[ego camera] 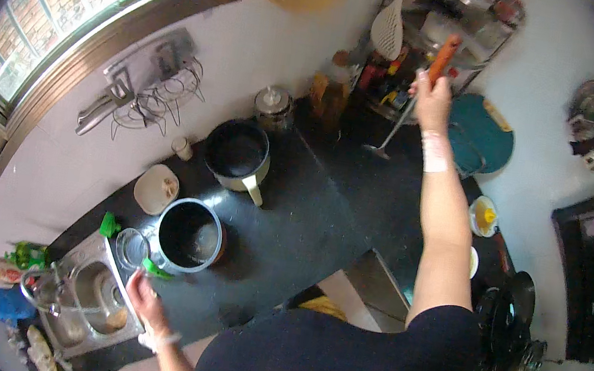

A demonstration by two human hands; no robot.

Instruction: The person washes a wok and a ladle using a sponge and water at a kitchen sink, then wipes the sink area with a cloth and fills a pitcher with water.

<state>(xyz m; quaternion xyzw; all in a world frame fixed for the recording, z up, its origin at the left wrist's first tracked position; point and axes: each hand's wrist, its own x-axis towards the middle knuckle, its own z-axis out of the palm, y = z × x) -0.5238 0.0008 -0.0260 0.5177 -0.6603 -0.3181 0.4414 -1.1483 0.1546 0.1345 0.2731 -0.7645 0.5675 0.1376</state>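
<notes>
My right hand (435,96) grips a long-handled kitchen utensil by its orange-brown handle (445,55). The metal shaft slants down towards the black countertop, and its small head (377,151) is blurred. Beside the sink edge is my left hand (144,298), with nothing visible in it. Its fingertips are close to a clear round container (132,249) with green parts at its sides; whether they touch is unclear. Against that container stands a pot with a pale rim (218,240) and a dark inside. Farther back sits a second pot (237,154) with a pale handle.
A steel sink (99,294) lies at the left. Along the wall are a white dish (151,188), a lidded glass jar (273,103) and a wire rack (155,103). A corner shelf (419,89) and a teal board (480,134) stand behind my right arm. An open drawer (366,298) is before me.
</notes>
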